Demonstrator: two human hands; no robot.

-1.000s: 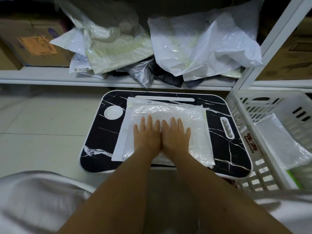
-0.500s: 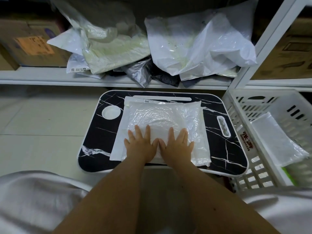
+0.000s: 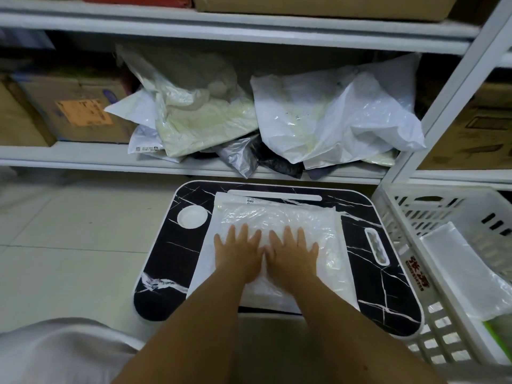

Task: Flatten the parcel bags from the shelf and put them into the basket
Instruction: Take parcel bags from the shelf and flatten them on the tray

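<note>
Both hands press flat, fingers straight: left hand and right hand touching side by side on a clear crinkled plastic parcel bag lying on a black marble-patterned bench, its long axis running away from the wrists. Beyond the fingertips, crumpled white and grey bags crowd the white metal shelf. Right of the right hand stands a white slatted plastic basket.

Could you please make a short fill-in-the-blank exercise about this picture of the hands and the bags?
1. Both hands, left hand and right hand, press on the clear crinkled plastic parcel bag with ____ fingers.
2. This bag lies on a black marble-patterned ____.
3. The white slotted plastic basket stands to the person's ____.

Missing words: straight; lap table; right
</note>
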